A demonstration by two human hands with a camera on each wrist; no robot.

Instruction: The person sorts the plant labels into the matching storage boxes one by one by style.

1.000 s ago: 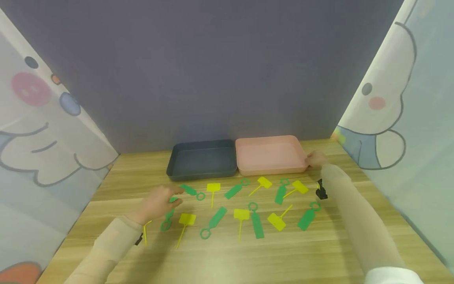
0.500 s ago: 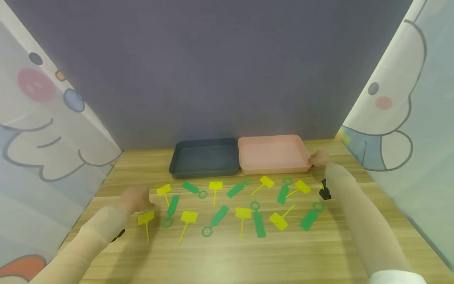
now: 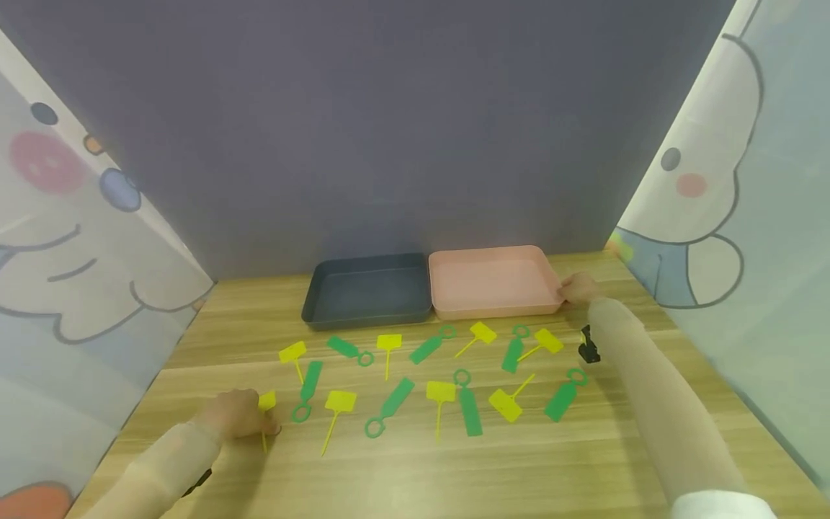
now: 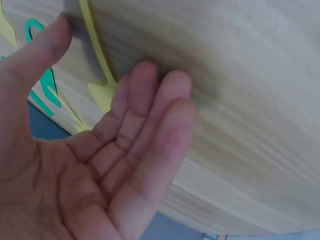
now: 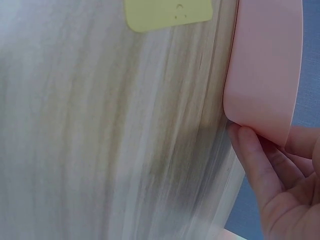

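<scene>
My left hand (image 3: 235, 414) is low over the table at the left, beside the leftmost yellow T-shaped tag (image 3: 266, 401), covering part of it. In the left wrist view, thumb and slightly bent fingers stand apart, with that tag's thin stem (image 4: 95, 40) between them, not gripped. At the back right, my right hand (image 3: 580, 289) holds the near right corner of the pink tray (image 3: 493, 277). The right wrist view has the thumb at the tray wall's (image 5: 265, 65) upper edge and fingertips under its lower corner.
A dark blue tray (image 3: 366, 292) stands left of the pink one, against the grey back panel (image 3: 415, 144). Several yellow tags (image 3: 441, 391) and green ring-ended tags (image 3: 471, 411) lie spread across the wooden table (image 3: 415, 476). Printed cloth walls (image 3: 778, 252) bound both sides.
My left hand has moved left and towards me, from the upper left green tags to the leftmost yellow tag. My right hand keeps its hold on the pink tray's corner.
</scene>
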